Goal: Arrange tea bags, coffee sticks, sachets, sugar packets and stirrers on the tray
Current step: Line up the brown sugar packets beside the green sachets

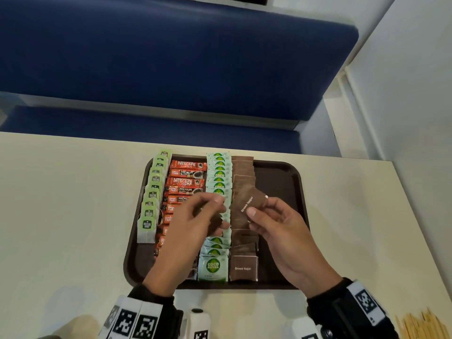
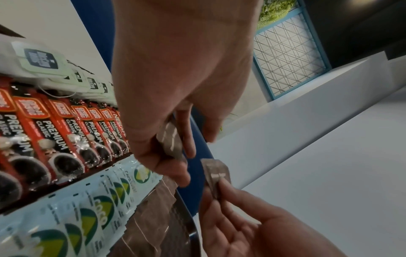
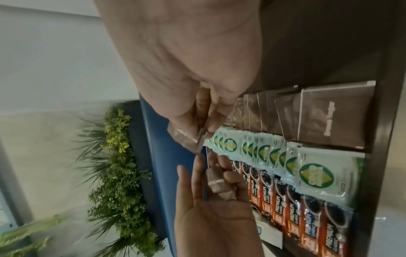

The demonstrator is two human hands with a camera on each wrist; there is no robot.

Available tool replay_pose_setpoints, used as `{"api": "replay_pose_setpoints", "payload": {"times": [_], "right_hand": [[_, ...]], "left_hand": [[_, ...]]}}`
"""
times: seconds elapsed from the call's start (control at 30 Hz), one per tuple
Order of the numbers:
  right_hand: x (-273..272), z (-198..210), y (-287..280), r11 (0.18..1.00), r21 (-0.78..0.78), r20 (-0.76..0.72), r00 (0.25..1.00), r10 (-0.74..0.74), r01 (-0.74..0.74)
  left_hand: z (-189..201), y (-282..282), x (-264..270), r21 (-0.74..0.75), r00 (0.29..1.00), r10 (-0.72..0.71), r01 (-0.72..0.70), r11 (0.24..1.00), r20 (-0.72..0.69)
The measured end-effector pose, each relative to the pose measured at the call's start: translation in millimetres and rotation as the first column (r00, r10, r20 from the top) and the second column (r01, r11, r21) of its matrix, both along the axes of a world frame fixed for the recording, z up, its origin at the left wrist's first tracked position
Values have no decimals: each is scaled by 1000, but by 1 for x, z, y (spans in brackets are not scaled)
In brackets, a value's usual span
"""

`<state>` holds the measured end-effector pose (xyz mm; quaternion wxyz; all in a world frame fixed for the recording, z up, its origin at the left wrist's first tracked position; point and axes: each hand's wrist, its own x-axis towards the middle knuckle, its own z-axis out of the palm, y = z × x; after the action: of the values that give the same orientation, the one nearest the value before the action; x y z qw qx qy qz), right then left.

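A dark brown tray point(image 1: 276, 192) holds four rows: green tea bags point(image 1: 152, 199), red coffee sticks point(image 1: 187, 178), pale green sachets point(image 1: 219, 173) and brown sugar packets point(image 1: 243, 267). Above the sugar row, my right hand point(image 1: 259, 206) pinches one brown sugar packet point(image 1: 247, 204) between thumb and fingers; the same packet point(image 3: 186, 139) shows in the right wrist view. My left hand point(image 1: 215, 214) hovers over the sachet row and grips a small stack of brown sugar packets point(image 2: 171, 140), partly hidden by its fingers. The two hands are close together, a little apart.
Wooden stirrers point(image 1: 425, 326) lie on the cream table point(image 1: 73, 216) at the near right corner. The tray's right strip is bare. A blue bench point(image 1: 171, 57) runs behind the table, and a white wall point(image 1: 415, 94) stands on the right.
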<state>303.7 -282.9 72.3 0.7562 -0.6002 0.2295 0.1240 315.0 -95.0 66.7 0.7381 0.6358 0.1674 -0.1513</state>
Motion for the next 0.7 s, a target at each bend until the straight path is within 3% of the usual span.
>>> {"api": "replay_pose_setpoints", "payload": {"times": [0.07, 0.13, 0.23, 0.37, 0.43, 0.57, 0.7], "right_hand": [[5, -1, 5, 997, 82, -11, 1000, 5, -4], [12, -2, 6, 994, 63, 1, 996, 88, -88], [26, 6, -4, 935, -224, 33, 956, 290, -276], [53, 14, -24, 701, -602, 53, 857, 513, -382], [67, 10, -31, 637, -646, 24, 824, 567, -420], [99, -8, -46, 699, -662, 75, 905, 420, -269], [134, -33, -50, 672, -709, 83, 922, 379, -213]], "left_hand": [[1, -3, 3, 97, 988, -154, 151, 984, 23], [0, -5, 10, 178, 978, -203, 189, 966, 58], [-5, -3, 25, 354, 952, -286, 232, 906, 110], [-6, -1, 40, 540, 893, -443, 335, 772, 80], [-8, 1, 45, 546, 912, -400, 289, 787, 95], [-12, 3, 50, 418, 975, -207, 156, 895, 79], [-12, 3, 50, 320, 990, -132, 107, 941, 58]]}}
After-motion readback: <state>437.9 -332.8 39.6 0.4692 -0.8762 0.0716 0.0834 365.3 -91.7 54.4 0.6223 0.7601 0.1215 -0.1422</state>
